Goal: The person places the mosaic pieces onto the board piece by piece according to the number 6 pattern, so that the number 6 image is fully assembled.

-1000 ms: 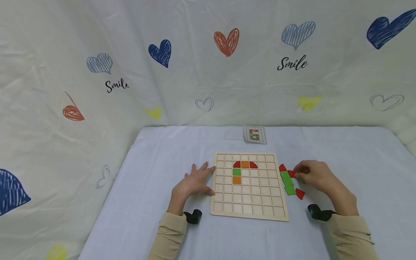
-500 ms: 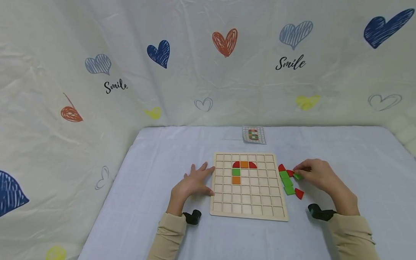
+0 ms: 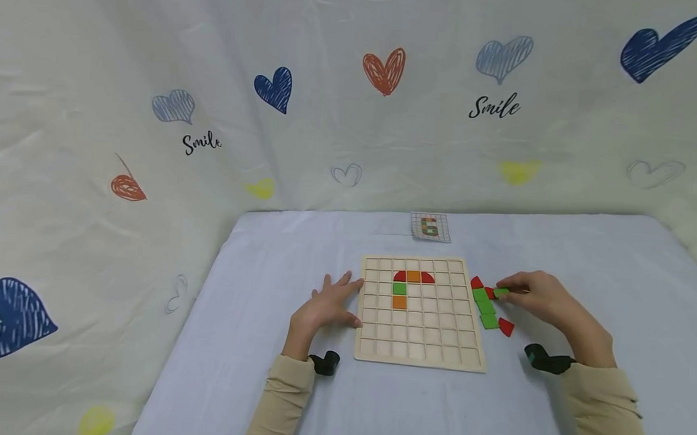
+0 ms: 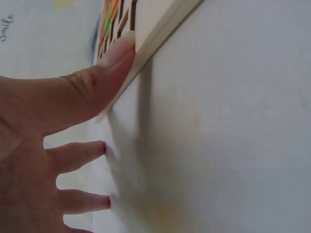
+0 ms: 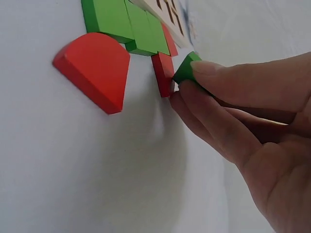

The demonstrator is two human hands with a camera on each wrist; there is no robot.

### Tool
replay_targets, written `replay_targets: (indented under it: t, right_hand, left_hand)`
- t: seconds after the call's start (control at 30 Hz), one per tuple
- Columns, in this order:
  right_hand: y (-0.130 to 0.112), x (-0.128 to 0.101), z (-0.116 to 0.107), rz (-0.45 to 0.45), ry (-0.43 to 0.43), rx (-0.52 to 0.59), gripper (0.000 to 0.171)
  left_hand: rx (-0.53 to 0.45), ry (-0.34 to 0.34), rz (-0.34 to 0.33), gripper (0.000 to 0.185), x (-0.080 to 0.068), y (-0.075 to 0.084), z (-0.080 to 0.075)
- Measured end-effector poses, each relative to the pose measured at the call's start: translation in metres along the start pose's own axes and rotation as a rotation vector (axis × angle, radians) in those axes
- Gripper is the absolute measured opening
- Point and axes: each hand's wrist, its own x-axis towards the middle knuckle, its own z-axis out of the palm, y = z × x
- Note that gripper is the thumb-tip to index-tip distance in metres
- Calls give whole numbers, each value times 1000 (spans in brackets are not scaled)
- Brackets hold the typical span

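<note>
The right hand pinches a green block just right of the wooden grid board, beside the loose red and green pieces. The left hand, fingers straight, presses the board's left edge; the board's open cells lie to the block's left.

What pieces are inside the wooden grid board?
Five pieces sit in the wooden grid board: two red quarter-rounds, two orange squares and one green square. Nothing covers the other cells.
</note>
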Motion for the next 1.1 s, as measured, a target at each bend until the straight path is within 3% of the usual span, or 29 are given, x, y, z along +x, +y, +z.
replay_targets:
  t: [0.23, 0.47, 0.8, 1.1]
  right_hand:
    - [1, -5, -1, -17, 39, 1, 33]
    - [-10, -5, -1, -100, 114, 63, 23]
    - [-24, -6, 12, -191, 180, 94, 18]
    - [-39, 1, 16, -236, 143, 85, 18]
  left_hand:
    - [50, -21, 2, 92, 4, 7, 1]
    - [118, -35, -10, 100, 7, 9, 1]
    - [136, -54, -8, 100, 7, 10, 3]
    - [128, -43, -16, 100, 5, 8, 0]
